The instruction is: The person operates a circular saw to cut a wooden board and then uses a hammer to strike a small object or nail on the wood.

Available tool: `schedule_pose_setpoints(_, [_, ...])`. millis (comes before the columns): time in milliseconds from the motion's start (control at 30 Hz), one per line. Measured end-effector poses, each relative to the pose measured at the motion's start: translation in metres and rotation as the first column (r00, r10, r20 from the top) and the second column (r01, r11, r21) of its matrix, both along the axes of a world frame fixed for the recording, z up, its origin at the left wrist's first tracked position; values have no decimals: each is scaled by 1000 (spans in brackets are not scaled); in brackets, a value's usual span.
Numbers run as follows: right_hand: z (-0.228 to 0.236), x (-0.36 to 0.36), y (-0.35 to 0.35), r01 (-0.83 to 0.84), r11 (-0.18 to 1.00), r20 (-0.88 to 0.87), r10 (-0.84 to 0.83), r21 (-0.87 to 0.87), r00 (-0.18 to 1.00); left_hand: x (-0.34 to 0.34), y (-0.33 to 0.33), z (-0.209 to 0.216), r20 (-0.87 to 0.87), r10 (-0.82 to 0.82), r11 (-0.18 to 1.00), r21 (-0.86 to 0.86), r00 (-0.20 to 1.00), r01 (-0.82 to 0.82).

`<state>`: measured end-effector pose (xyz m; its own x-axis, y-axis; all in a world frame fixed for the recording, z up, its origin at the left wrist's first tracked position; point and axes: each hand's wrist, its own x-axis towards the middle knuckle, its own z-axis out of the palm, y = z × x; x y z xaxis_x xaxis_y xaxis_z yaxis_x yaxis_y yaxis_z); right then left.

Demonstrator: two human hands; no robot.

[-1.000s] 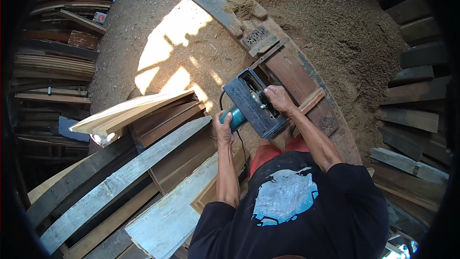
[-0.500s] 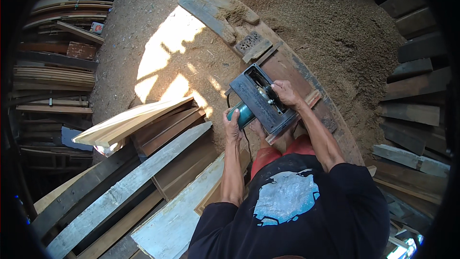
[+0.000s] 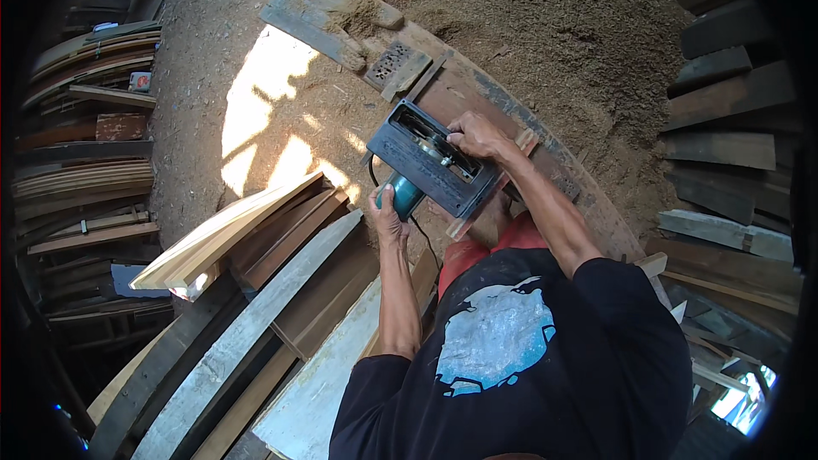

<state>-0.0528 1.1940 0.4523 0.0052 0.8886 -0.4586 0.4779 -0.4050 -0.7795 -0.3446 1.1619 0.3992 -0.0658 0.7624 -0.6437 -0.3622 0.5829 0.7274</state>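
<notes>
Gripping the teal handle with our left hand (image 3: 388,209) and curling our right hand (image 3: 474,132) over the circular saw (image 3: 430,162), we hold the saw base-up above the reddish plank (image 3: 511,140), no cut visibly begun, pale boards (image 3: 221,234) stacked left of the saw.

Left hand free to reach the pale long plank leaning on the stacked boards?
Probably not as is: the left hand grips the teal handle of the dark power tool; the pale long plank lies unobstructed to its left.
</notes>
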Motion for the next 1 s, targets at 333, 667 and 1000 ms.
schedule_pose_setpoints(333, [-16,-9,-8,-1,990,57,-7,144,998,2,10,-9,-28,17,1000,22,999,-16])
schedule_pose_setpoints(667, [32,-5,-9,-113,990,455,65,79,888,2,9,-13,-25,40,997,66,999,-38])
schedule_pose_setpoints(1000, [38,6,-1,-91,988,470,139,-124,872,0,11,-7,-25,-20,1000,-21,999,20])
